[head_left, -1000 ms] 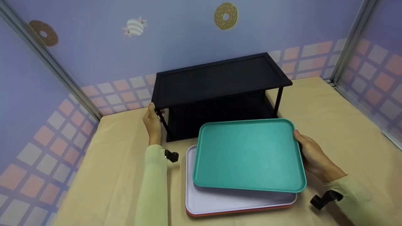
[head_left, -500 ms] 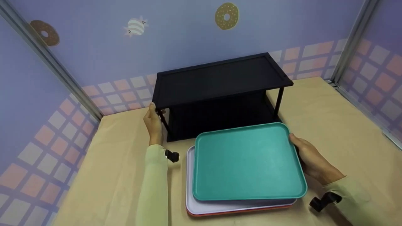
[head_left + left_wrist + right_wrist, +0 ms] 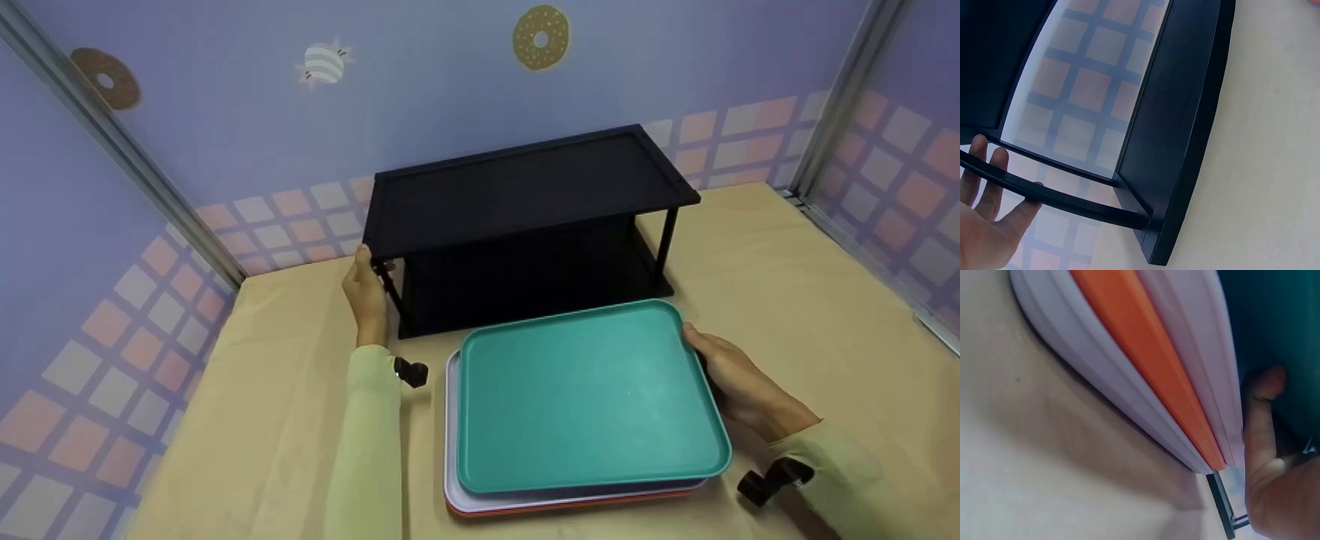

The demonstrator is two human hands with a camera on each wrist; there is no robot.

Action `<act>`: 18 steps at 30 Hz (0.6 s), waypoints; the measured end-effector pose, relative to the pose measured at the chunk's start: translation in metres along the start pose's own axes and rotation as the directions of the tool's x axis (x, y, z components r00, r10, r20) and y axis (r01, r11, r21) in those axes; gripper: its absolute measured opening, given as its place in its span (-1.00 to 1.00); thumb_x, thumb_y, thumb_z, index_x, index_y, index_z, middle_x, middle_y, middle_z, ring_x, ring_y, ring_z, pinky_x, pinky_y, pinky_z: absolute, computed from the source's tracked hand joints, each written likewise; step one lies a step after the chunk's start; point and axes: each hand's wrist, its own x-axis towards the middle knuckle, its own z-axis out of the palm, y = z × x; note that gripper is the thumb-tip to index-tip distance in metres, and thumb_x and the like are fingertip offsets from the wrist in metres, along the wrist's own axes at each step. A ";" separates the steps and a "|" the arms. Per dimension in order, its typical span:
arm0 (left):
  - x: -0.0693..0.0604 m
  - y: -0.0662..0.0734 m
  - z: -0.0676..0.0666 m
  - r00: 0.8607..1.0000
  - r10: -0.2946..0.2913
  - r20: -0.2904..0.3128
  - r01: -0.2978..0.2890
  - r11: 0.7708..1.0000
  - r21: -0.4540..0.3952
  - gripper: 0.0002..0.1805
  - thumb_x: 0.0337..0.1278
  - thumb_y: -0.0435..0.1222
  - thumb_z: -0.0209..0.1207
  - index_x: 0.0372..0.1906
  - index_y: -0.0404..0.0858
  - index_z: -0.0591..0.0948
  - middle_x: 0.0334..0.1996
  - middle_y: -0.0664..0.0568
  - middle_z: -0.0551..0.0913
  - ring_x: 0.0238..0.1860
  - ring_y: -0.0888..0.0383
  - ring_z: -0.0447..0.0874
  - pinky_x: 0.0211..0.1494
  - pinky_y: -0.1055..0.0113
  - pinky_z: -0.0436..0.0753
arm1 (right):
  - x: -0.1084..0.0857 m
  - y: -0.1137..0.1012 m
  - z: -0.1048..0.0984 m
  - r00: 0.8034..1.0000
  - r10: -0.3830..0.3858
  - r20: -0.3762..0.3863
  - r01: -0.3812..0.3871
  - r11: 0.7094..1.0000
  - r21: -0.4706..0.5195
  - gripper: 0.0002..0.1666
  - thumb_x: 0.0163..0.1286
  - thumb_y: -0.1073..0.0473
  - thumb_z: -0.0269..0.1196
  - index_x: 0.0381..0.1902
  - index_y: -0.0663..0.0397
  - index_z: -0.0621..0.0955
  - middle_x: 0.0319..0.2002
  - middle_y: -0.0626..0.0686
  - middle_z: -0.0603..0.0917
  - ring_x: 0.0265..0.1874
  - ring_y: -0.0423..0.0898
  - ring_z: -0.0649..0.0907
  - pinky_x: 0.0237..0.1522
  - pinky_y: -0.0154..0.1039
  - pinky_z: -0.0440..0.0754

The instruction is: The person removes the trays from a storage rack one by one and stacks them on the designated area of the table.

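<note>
My left hand (image 3: 367,300) holds the front left corner of a black two-tier shelf rack (image 3: 525,191), its thumb at the upper board's edge. In the left wrist view several fingers (image 3: 998,160) show behind the rack's post (image 3: 1067,199). By its right edge, my right hand (image 3: 750,382) grips a teal tray (image 3: 589,397), thumb near the rim and fingers underneath. That tray lies tilted over a stack of trays. On top of the stack is a pale lilac tray (image 3: 453,420), with an orange tray (image 3: 1145,354) below it and another pale tray (image 3: 1095,377) at the bottom.
A beige cloth (image 3: 285,420) covers the table. Behind the rack stands a printed blue wall (image 3: 420,90), with grey metal posts (image 3: 840,97) at the corners. The stack sits just in front of the rack's lower board (image 3: 525,277).
The teal tray has come toward me and down over the stack, turning slightly, with my right hand on it. My left hand and the rack have stayed in place.
</note>
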 end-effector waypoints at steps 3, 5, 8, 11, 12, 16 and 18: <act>0.000 0.000 0.001 1.000 0.002 -0.003 -0.002 1.000 -0.004 -0.35 0.56 0.00 -0.06 -0.22 -0.62 0.58 -0.23 -0.34 0.65 -0.31 0.16 0.57 -0.15 0.16 0.49 | 0.000 0.000 0.000 1.000 0.010 -0.011 -0.010 1.000 -0.016 -0.13 0.58 -0.42 -0.18 0.39 0.23 0.23 0.02 0.02 0.57 0.04 -0.12 0.62 0.08 -0.16 0.60; -0.001 0.001 0.001 1.000 0.003 -0.004 -0.003 1.000 -0.004 -0.35 0.55 0.00 -0.06 -0.23 -0.61 0.58 -0.25 -0.32 0.65 -0.32 0.15 0.57 -0.16 0.15 0.49 | 0.000 0.000 0.001 1.000 0.013 -0.024 -0.014 1.000 -0.022 -0.12 0.58 -0.41 -0.17 0.39 0.24 0.22 0.01 0.02 0.57 0.03 -0.12 0.62 0.07 -0.16 0.61; 0.000 0.000 0.001 1.000 0.005 -0.004 -0.005 1.000 -0.006 -0.35 0.55 -0.01 -0.06 -0.24 -0.62 0.57 -0.26 -0.31 0.65 -0.32 0.14 0.57 -0.14 0.13 0.48 | -0.001 0.000 0.002 0.999 0.016 -0.038 -0.017 0.999 -0.034 -0.09 0.57 -0.42 -0.17 0.42 0.27 0.20 0.03 0.02 0.56 0.03 -0.14 0.62 0.07 -0.18 0.61; 0.000 0.000 0.000 1.000 -0.001 -0.012 0.001 1.000 0.001 -0.35 0.55 0.00 -0.05 -0.25 -0.62 0.57 -0.27 -0.30 0.66 -0.33 0.16 0.55 -0.14 0.15 0.48 | -0.001 -0.001 0.003 0.999 0.015 -0.037 -0.017 0.998 -0.062 -0.02 0.57 -0.43 -0.17 0.49 0.29 0.12 0.15 0.09 0.51 0.10 -0.14 0.58 0.11 -0.21 0.58; 0.000 0.000 0.000 1.000 -0.003 -0.016 0.003 1.000 0.001 -0.34 0.54 0.00 -0.04 -0.25 -0.63 0.57 -0.27 -0.31 0.66 -0.33 0.17 0.55 -0.15 0.16 0.47 | -0.001 -0.001 0.003 0.999 0.011 -0.033 -0.014 0.997 -0.080 -0.01 0.57 -0.43 -0.18 0.53 0.30 0.09 0.23 0.13 0.47 0.16 -0.13 0.55 0.13 -0.23 0.56; 0.001 0.000 0.000 1.000 -0.014 -0.025 0.014 1.000 -0.002 -0.36 0.54 0.00 -0.02 -0.27 -0.61 0.59 -0.27 -0.33 0.68 -0.35 0.18 0.55 -0.17 0.21 0.47 | -0.001 -0.004 0.006 1.000 -0.007 -0.005 0.007 0.989 -0.145 0.00 0.62 -0.36 -0.20 0.61 0.32 -0.07 0.48 0.31 0.21 0.42 0.09 0.34 0.30 -0.15 0.42; 0.001 0.000 -0.001 1.000 -0.019 -0.024 0.019 1.000 -0.012 -0.38 0.54 -0.01 -0.01 -0.29 -0.57 0.61 -0.27 -0.33 0.68 -0.33 0.15 0.57 -0.16 0.20 0.48 | -0.002 -0.006 0.008 1.000 -0.010 0.005 0.011 0.986 -0.167 -0.01 0.65 -0.32 -0.20 0.61 0.33 -0.13 0.55 0.36 0.09 0.51 0.20 0.21 0.36 -0.07 0.36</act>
